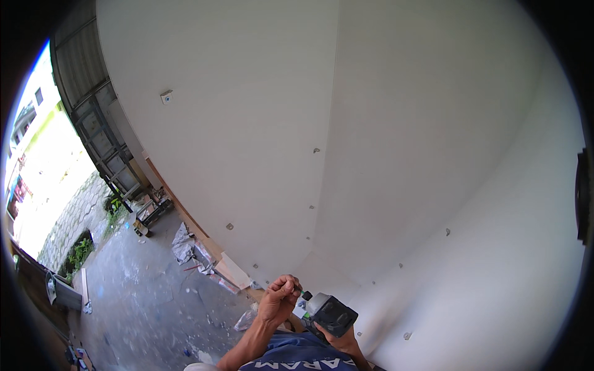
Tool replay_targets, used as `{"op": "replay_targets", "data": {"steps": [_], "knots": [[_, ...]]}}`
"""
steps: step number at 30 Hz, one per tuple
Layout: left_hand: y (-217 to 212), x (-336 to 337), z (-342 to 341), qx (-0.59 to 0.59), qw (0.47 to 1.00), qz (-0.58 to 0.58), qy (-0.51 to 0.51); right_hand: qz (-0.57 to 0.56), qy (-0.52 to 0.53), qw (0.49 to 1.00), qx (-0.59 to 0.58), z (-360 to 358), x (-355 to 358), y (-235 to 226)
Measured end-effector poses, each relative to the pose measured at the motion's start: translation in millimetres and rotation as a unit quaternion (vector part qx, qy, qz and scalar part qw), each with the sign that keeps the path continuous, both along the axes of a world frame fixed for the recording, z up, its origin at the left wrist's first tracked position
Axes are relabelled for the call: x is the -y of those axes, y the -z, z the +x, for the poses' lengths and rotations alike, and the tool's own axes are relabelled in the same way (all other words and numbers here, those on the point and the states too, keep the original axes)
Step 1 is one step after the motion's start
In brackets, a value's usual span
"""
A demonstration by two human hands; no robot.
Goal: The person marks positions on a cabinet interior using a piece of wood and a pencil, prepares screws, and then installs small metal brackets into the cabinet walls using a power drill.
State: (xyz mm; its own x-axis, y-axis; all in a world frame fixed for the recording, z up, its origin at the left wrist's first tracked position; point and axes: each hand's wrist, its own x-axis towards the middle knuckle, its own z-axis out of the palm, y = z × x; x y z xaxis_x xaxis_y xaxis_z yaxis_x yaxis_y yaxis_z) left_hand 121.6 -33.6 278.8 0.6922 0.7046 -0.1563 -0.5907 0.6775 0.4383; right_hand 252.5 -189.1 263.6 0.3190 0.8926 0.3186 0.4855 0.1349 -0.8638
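Wearing a navy shirt (297, 346) with white lettering, nearest of all at the lower edge. Bringing the left forearm (247, 341) up from there, slanted to the right, with the wrist raised. Curling the fingers of the left hand (278, 301) inward and pressing them to the thumb, pinching a slim piece (301, 289), dark and green, too small to name more closely. Bending the right forearm in from the lower right, mostly hidden, and clasping a power drill (333, 314) from below with the right hand (337, 340), closed around it, though with part of the grip out of sight. Holding the drill to the right of the left hand, with its black nose (307, 296) pointing left, just beside the pinching fingertips; hard to tell whether touching them.

Beyond the hands, to the left on the paint-spotted grey floor (154, 290): crumpled plastic (245, 318), then a pale board (232, 271) and a crumpled cloth (183, 243). Further left, a grey bucket (65, 294) beside a narrow plank (85, 287). Ahead and to the right, large white panels (421, 123), dotted with grey spots (316, 150) too small to identify. Farther off on the left, a metal shutter (80, 55) and green plants (77, 252); farthest, stone paving (74, 213) in bright daylight.
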Motion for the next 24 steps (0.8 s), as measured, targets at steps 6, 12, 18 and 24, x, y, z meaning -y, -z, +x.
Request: {"op": "replay_targets", "data": {"steps": [6,12,18,24], "knots": [[-15,-15,12,-0.002,0.998,0.038,0.048,-0.001,0.056,0.998,-0.037,-7,-1,11],[-31,-39,33,0.049,0.984,0.103,0.137,0.058,0.089,0.948,0.301,-2,-4,30],[-53,-95,73,0.022,0.992,0.001,0.122,0.061,0.221,0.973,-0.031,20,-75,7],[-94,-117,90,0.073,0.981,0.022,0.18,0.126,0.26,0.933,-0.214,34,-123,-80]]}}
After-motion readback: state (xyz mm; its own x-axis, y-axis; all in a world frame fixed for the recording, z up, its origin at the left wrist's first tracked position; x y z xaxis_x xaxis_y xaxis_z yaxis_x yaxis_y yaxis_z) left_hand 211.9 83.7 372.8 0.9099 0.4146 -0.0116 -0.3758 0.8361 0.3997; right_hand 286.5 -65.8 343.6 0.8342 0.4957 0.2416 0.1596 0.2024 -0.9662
